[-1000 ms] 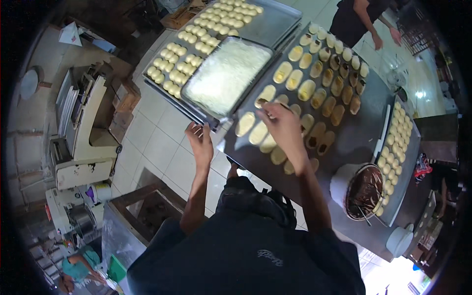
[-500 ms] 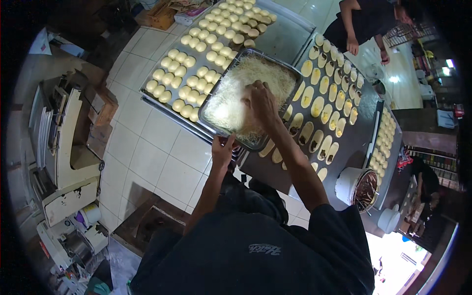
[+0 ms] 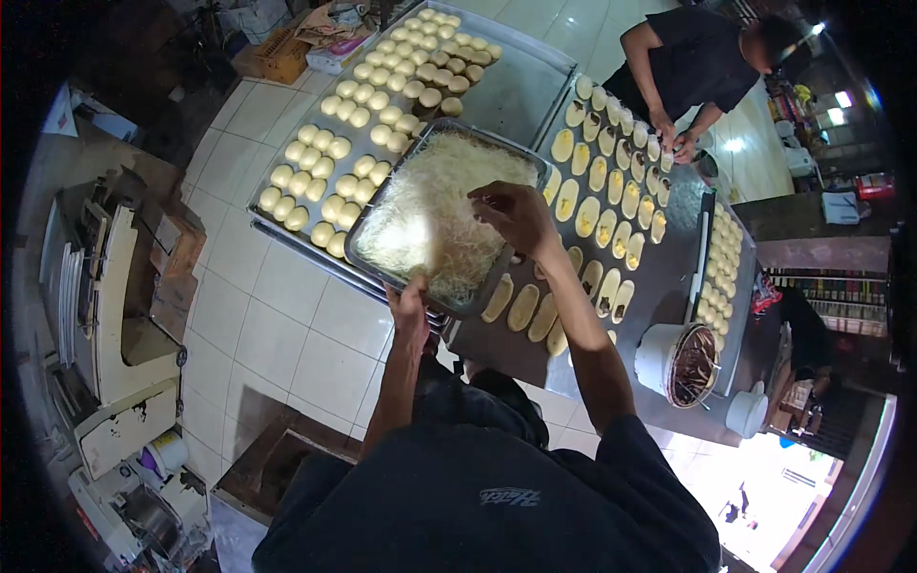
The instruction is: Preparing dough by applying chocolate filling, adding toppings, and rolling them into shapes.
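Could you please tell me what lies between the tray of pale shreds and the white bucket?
In the head view, flat oval dough pieces on the dark table lie between the tray and bucket, with the right forearm crossing above.

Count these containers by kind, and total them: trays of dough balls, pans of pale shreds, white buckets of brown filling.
Trays of dough balls: 2
Pan of pale shreds: 1
White bucket of brown filling: 1
Total: 4
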`<move>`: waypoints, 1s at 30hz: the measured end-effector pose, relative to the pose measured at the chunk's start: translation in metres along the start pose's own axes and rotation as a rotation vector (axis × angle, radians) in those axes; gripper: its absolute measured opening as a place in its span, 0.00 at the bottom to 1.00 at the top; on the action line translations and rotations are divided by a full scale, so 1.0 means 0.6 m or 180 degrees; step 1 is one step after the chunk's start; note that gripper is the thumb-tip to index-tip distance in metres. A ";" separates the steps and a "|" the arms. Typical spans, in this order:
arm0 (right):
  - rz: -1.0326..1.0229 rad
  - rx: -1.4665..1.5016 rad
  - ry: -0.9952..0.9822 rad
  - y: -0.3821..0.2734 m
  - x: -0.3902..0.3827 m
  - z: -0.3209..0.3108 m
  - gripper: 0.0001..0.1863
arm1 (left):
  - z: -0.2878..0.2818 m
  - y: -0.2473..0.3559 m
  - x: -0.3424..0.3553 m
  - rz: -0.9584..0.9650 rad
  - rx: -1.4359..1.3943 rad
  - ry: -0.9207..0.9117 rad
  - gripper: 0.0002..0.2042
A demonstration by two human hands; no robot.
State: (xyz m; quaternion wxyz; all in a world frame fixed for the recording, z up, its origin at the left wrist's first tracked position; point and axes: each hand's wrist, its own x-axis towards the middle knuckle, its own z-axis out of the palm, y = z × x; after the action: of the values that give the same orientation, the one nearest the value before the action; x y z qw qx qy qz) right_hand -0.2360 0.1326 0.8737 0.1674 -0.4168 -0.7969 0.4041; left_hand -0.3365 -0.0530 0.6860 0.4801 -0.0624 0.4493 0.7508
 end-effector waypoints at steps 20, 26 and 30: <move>0.0232 0.1323 -0.0673 0.232 -0.197 -0.006 0.14 | -0.130 0.076 -0.315 0.0625 -0.0252 0.1398 0.12; -0.0630 0.0422 0.0196 0.340 -0.241 0.163 0.09 | -0.099 0.081 -0.365 0.0780 -0.0105 0.1764 0.04; -0.0887 -0.0353 0.0613 0.324 -0.250 0.188 0.08 | -0.151 0.091 -0.373 0.0715 -0.0140 0.1665 0.11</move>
State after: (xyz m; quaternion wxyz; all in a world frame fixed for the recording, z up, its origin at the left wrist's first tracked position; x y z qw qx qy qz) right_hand -0.1116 0.0192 0.6621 0.2741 -0.3478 -0.8482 0.2905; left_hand -0.2902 -0.2758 0.7839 0.2602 -0.2143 0.5456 0.7672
